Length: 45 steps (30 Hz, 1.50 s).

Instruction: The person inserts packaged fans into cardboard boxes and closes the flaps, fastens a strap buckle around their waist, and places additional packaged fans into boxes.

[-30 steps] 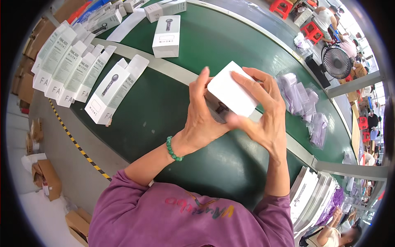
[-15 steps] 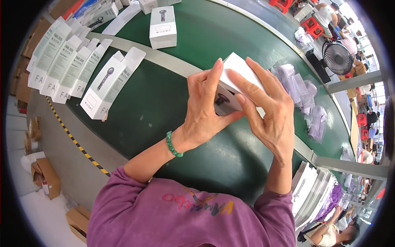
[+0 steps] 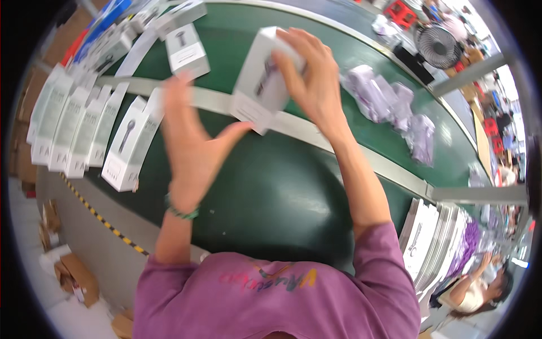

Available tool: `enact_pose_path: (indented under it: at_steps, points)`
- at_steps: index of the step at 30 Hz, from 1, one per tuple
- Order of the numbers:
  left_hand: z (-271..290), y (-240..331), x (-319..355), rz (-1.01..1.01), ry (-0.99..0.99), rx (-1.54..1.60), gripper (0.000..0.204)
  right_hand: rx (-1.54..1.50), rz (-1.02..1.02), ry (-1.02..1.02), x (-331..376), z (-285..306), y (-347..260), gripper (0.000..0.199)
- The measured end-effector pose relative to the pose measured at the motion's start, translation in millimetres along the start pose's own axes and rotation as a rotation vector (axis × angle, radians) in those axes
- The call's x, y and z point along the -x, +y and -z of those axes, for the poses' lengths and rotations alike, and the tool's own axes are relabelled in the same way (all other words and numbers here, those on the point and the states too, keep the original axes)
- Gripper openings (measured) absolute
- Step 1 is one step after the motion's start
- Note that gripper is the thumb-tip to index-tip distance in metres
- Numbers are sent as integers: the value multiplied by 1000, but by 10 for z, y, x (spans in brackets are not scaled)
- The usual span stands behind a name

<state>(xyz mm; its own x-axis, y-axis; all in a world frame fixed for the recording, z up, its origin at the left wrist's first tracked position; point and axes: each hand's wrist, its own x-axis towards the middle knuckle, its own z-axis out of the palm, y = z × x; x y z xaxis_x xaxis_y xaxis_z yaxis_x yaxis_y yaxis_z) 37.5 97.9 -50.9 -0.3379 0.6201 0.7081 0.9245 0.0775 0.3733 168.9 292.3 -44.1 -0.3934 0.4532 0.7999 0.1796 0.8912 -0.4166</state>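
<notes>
My right hand (image 3: pixel 316 85) is closed on a small white cardboard box (image 3: pixel 257 85) printed with a handheld fan, gripping its upper right side. That box is tilted over the pale metal rail on the far side of the green surface. My left hand (image 3: pixel 192 147), blurred by motion, has its thumb and fingers apart and holds nothing. Its thumb tip is close to the lower end of the held box. To its left is a similar box (image 3: pixel 121 147) with a raised flap. Behind my left fingers lies another white box (image 3: pixel 186 53), which appears closed.
Several upright boxes with raised flaps (image 3: pixel 68 127) line the left edge. Bagged purple items (image 3: pixel 389 101) lie on the green belt (image 3: pixel 316 20) at right. A stack of flat cartons (image 3: pixel 437 243) sits at near right. A black fan (image 3: pixel 437 46) stands beyond the belt.
The held box has moved left and away from me in my right hand. My left hand has let go of it and swung left. The whole view has shifted somewhat.
</notes>
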Motion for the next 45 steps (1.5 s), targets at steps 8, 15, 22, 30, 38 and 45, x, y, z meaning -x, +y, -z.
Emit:
enact_pose_path:
  at_steps: [8, 15, 22, 30, 38, 45]
  points:
    - [789, -1744, 396, 266, -350, -675, 91, 274, -393, -312, -639, -286, 1852, 120]
    - [541, -899, 121, 122, -472, -109, 81, 873, -424, -908, -44, 1241, 1824, 130]
    - [-1139, 109, -586, -352, -608, -136, 67, 645, -397, -823, 200, 1248, 2012, 77]
    - [-1420, 287, -1052, -359, -779, -224, 80, 374, -294, -880, 178, 1003, 1483, 70]
    - [-1014, 216, -513, -167, -520, 388, 116, 228, 177, -355, 217, 1087, 850, 71]
    - [-942, 429, -372, -221, -199, 434, 125, 65, -94, -455, 173, 1024, 54, 63]
